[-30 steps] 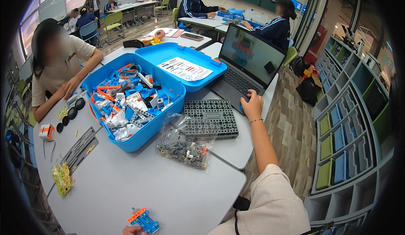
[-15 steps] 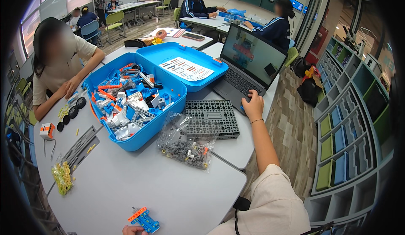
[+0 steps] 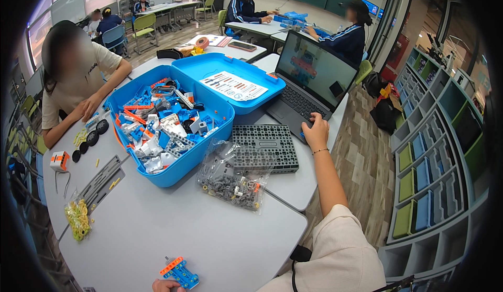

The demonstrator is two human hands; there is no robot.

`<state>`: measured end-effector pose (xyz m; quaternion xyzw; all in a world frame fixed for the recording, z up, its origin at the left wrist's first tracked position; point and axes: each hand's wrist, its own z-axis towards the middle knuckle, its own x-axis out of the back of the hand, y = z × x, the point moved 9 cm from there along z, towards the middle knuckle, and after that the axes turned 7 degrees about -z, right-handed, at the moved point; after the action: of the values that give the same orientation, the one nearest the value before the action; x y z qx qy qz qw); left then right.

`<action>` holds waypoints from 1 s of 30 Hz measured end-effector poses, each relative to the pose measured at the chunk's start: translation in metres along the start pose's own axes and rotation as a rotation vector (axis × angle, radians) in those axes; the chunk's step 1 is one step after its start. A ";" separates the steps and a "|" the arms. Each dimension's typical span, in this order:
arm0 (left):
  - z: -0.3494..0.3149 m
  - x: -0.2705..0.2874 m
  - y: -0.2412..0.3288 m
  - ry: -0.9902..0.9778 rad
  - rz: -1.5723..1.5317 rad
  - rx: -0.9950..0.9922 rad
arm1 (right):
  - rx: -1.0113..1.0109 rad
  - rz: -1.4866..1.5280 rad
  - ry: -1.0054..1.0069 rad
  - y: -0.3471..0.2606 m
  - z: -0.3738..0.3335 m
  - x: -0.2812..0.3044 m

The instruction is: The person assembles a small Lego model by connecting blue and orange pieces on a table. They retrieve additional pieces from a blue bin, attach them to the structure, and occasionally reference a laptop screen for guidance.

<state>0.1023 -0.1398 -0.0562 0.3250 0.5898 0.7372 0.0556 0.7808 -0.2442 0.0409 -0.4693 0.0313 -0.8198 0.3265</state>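
Resting on the laptop (image 3: 309, 85) at the far right, the right hand (image 3: 315, 130) holds nothing, while the left hand (image 3: 166, 285), its grip mostly hidden, touches a blue-orange brick assembly (image 3: 179, 273) on the near desk (image 3: 209, 239).

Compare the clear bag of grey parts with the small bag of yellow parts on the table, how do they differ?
The clear bag of grey parts is bigger and lies beside the blue case, partly over the dark grid plate. The small bag of yellow parts is slimmer and lies near the table's left edge, by flat grey pieces. One holds mostly grey pieces, the other yellow ones. Both are transparent, and neither hand touches them.
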 end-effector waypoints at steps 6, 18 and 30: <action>0.001 0.000 -0.002 -0.032 0.055 -0.033 | 0.009 0.009 0.023 0.002 0.000 -0.001; 0.007 -0.001 0.018 -0.014 0.131 -0.132 | 0.020 0.009 0.021 0.003 0.001 -0.002; 0.002 -0.001 -0.007 -0.005 -0.031 0.019 | 0.009 0.020 0.006 0.004 0.001 -0.004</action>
<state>0.1021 -0.1365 -0.0627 0.3183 0.6017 0.7297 0.0655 0.7849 -0.2447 0.0376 -0.4652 0.0334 -0.8180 0.3368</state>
